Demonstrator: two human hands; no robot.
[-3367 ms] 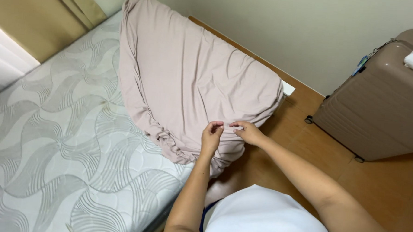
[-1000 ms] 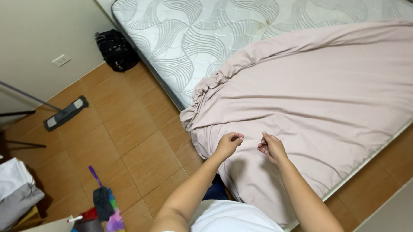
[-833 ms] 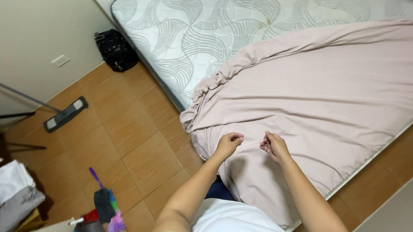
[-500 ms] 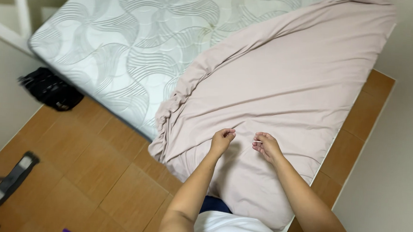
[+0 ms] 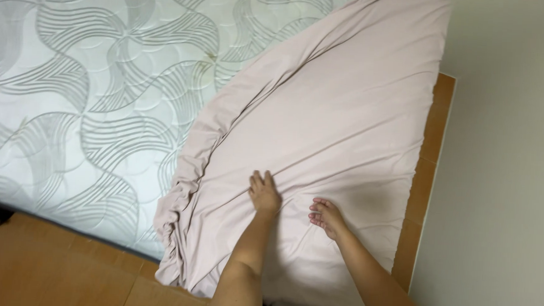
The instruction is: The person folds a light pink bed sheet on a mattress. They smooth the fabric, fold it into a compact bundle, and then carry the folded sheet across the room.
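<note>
Head cam, looking down over bed corner. Pale pink fitted sheet (image 5: 329,112) lay spread across right part of mattress (image 5: 85,83), running from upper right down to near edge, where it hung over the side toward the floor. Sheet's left hem was gathered and ruffled w/ elastic, bunched in a curved line from mid-frame down to lower left corner of the fabric. Long creases fanned out across the cloth from the hands toward the far end.

Left hand (image 5: 264,192) lay flat on sheet, palm down, fingers together & extended, pressing on cloth; nothing gripped. Right hand (image 5: 326,215) sat just beside it, a bit lower & to the right, fingers curled under, knuckles up, resting on sheet. Couldn't tell whether it pinched a fold of cloth or just pressed; fingertips were hidden. Hands near each other but apart, both forearms reaching in from bottom edge.

Mattress was white/grey quilted w/ swirling leaf pattern, bare over whole left & upper left portion. Wood-look tile floor (image 5: 41,265) showed at lower left, below mattress edge. Dark object at far left edge, mostly cut off, couldn't ID. Narrow strip of brown floor ran between sheet's right edge & plain off-white wall (image 5: 504,163), which filled right side of view.
</note>
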